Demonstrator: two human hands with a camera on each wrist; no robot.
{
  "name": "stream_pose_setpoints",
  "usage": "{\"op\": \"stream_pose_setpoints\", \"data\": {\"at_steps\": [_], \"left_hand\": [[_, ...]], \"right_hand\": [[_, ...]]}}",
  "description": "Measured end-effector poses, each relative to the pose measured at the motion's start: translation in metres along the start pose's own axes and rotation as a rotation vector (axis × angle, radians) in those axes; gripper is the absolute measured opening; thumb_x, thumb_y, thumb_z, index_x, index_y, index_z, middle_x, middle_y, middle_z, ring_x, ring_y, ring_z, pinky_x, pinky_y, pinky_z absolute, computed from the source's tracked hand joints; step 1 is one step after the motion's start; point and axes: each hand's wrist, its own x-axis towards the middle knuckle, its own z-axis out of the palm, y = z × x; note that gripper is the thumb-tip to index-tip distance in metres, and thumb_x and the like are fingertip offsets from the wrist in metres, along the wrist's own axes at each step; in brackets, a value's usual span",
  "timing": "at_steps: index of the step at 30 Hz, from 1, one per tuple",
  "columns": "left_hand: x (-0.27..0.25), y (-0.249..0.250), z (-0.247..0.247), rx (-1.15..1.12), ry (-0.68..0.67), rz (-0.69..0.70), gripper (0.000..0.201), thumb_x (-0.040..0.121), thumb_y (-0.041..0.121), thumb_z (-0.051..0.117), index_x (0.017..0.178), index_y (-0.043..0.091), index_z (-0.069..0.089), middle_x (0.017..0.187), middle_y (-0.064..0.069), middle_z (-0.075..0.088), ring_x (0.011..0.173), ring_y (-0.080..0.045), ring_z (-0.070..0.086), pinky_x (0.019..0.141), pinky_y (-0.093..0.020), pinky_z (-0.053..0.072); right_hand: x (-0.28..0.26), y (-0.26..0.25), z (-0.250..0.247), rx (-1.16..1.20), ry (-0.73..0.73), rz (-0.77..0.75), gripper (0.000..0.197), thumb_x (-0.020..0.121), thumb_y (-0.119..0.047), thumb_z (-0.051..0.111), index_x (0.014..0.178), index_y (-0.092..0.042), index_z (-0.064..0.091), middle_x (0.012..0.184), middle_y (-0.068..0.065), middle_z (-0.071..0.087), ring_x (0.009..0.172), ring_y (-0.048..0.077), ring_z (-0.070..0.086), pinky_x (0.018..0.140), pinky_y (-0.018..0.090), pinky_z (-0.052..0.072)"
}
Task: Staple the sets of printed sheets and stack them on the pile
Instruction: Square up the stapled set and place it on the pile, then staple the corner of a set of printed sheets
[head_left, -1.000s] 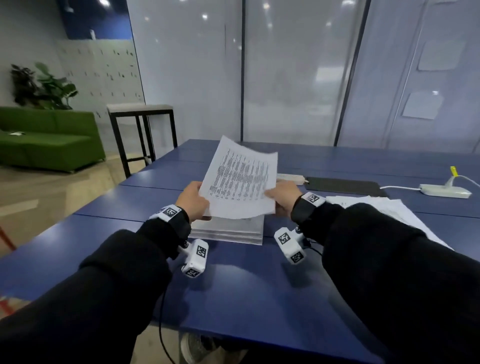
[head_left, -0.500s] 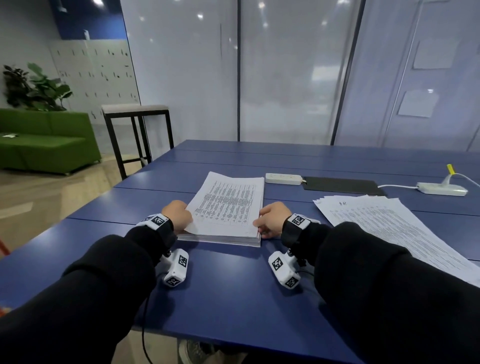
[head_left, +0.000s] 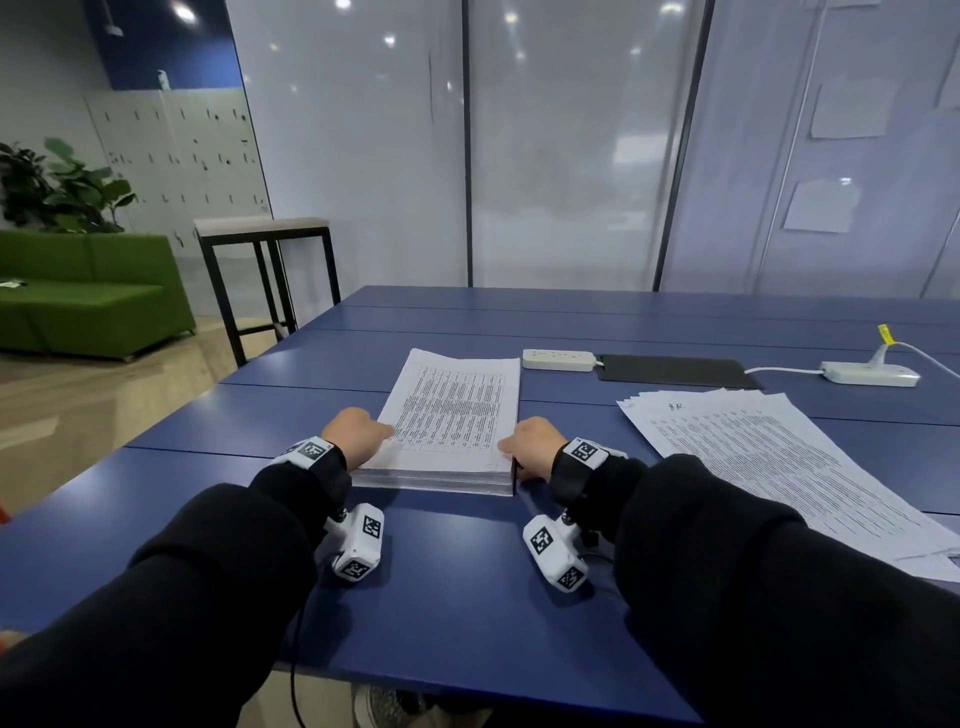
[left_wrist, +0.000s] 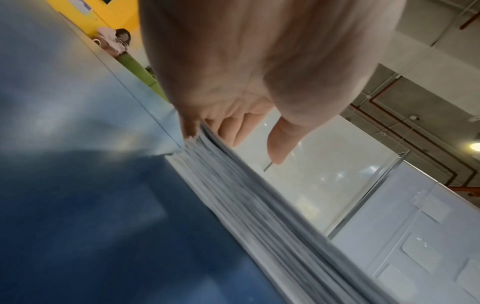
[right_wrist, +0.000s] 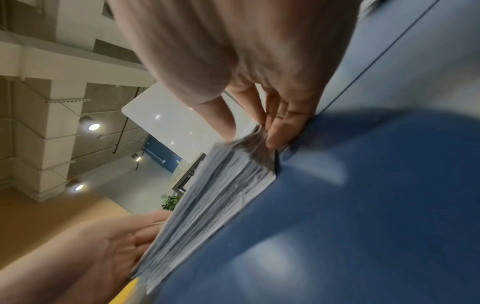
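A thick pile of printed sheets (head_left: 452, 415) lies on the blue table (head_left: 441, 571) in front of me, and the stapled set is flat on top of it. My left hand (head_left: 379, 434) rests against the pile's left edge near the front corner. In the left wrist view its fingers (left_wrist: 233, 131) lie straight along the pile's side (left_wrist: 259, 205), thumb free above. My right hand (head_left: 511, 449) presses the pile's right edge. In the right wrist view its fingers (right_wrist: 280, 131) lie straight against the corner of the pile (right_wrist: 221, 195), thumb over the top. Neither hand grips anything. No stapler shows.
A fanned spread of loose printed sheets (head_left: 769, 457) covers the table to the right. Behind the pile lie a white power strip (head_left: 558, 359), a black pad (head_left: 675, 371) and a second white strip with a cable (head_left: 870, 373). A stool and a green sofa stand beyond the table's left edge.
Both hands lowered the raised set of sheets flat onto the pile, let it go, and now sit against the pile's left and right edges.
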Motion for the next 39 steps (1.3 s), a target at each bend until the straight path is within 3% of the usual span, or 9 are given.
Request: {"op": "stream_pose_setpoints", "data": {"at_steps": [5,8,14,18,21,23,29,34,39], "left_hand": [[-0.004,0.005,-0.003,-0.012,-0.013,0.000,0.036,0.103,0.023,0.060,0.079,-0.004,0.060,0.098,-0.023,0.061,0.099,-0.041,0.057,0.079,-0.038,0.040],[-0.003,0.001,-0.004,-0.115,0.006,-0.038,0.037,0.101,0.019,0.064,0.113,-0.017,0.065,0.125,-0.032,0.065,0.120,-0.046,0.061,0.096,-0.043,0.049],[-0.008,-0.001,-0.005,-0.178,-0.008,-0.031,0.050,0.102,0.021,0.063,0.116,-0.027,0.055,0.127,-0.045,0.051,0.123,-0.055,0.052,0.102,-0.057,0.044],[-0.016,0.004,-0.012,-0.161,-0.013,-0.008,0.040,0.102,0.037,0.061,0.105,-0.003,0.065,0.123,-0.027,0.064,0.109,-0.040,0.061,0.091,-0.044,0.046],[-0.027,0.025,-0.010,0.014,0.112,0.161,0.051,0.101,0.039,0.061,0.143,0.010,0.055,0.149,-0.011,0.055,0.134,-0.030,0.052,0.109,-0.039,0.038],[-0.044,0.053,-0.003,0.014,0.175,0.343,0.048,0.098,0.036,0.067,0.141,0.017,0.059,0.145,-0.005,0.060,0.130,-0.026,0.057,0.108,-0.036,0.040],[-0.098,0.145,0.057,-0.104,-0.173,0.664,0.032,0.091,0.024,0.076,0.122,0.022,0.070,0.116,0.006,0.073,0.109,-0.009,0.067,0.106,-0.031,0.050],[-0.124,0.191,0.121,0.189,-0.420,0.840,0.060,0.092,0.032,0.075,0.147,0.027,0.053,0.147,0.005,0.059,0.133,-0.015,0.055,0.108,-0.024,0.041],[-0.139,0.212,0.159,0.307,-0.518,0.884,0.075,0.090,0.029,0.077,0.156,0.033,0.042,0.156,0.000,0.051,0.142,-0.023,0.047,0.113,-0.030,0.037]], "right_hand": [[0.004,0.002,0.007,-0.126,0.057,-0.007,0.031,0.086,0.002,0.054,0.062,-0.011,0.039,0.062,0.006,0.041,0.076,0.029,0.047,0.055,0.027,0.034],[0.005,0.002,0.008,-0.174,0.048,0.001,0.027,0.085,0.000,0.054,0.063,-0.010,0.042,0.064,0.007,0.043,0.077,0.030,0.051,0.059,0.028,0.039],[-0.002,-0.005,0.005,-0.177,0.027,0.020,0.029,0.093,-0.004,0.054,0.067,-0.010,0.043,0.073,0.009,0.049,0.081,0.030,0.048,0.056,0.028,0.039],[-0.017,-0.011,-0.006,0.122,-0.040,0.092,0.022,0.099,-0.016,0.063,0.081,-0.011,0.052,0.072,0.009,0.053,0.069,0.024,0.052,0.067,0.036,0.049],[-0.031,-0.017,-0.042,0.277,0.020,0.065,0.023,0.099,-0.024,0.068,0.113,-0.010,0.055,0.087,0.003,0.048,0.077,0.015,0.047,0.061,0.033,0.046],[-0.036,-0.017,-0.080,0.275,0.075,0.027,0.016,0.100,-0.024,0.066,0.108,-0.013,0.057,0.090,0.001,0.046,0.076,0.013,0.045,0.060,0.032,0.046],[-0.043,0.050,-0.211,0.069,0.291,0.124,0.031,0.098,-0.024,0.068,0.127,-0.014,0.062,0.115,0.006,0.055,0.095,0.022,0.055,0.077,0.038,0.049],[-0.069,0.122,-0.273,-0.584,0.300,0.351,0.053,0.095,-0.043,0.071,0.124,0.001,0.067,0.132,0.015,0.064,0.111,0.030,0.059,0.081,0.027,0.038],[-0.075,0.170,-0.285,-0.710,0.153,0.438,0.070,0.076,-0.060,0.084,0.123,-0.011,0.068,0.119,0.003,0.068,0.106,0.023,0.063,0.088,0.030,0.046]]}}
